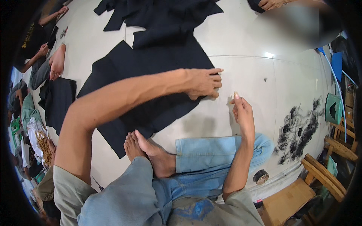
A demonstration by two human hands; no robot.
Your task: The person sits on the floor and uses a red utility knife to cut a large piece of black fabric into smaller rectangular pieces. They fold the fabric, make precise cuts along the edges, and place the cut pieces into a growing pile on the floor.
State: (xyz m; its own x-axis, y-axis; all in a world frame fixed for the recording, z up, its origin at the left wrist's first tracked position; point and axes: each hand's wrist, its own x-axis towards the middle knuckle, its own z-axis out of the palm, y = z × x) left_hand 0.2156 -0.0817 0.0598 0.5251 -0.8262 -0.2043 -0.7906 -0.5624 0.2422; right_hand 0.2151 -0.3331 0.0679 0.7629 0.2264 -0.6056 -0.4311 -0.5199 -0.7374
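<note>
A large piece of black cloth (151, 62) lies flat on the pale tiled floor in front of me. My left hand (203, 83) rests palm down on its right edge, the fingers stretched out and a little apart, reaching past the cloth onto the tile. To the right of the cloth, above the floor, my right hand (243, 111) is closed in a pinch, thumb raised. Whatever it pinches, if anything, is too small to make out. My bare feet (151, 152) are at the cloth's near edge.
More black cloth (158, 13) lies at the far side, and another dark piece (60, 100) to the left. Other people sit at the left and far right. Black fibre scraps (299, 130), a tape roll (261, 176), cardboard (288, 201) and wooden pieces (326, 177) are to my right.
</note>
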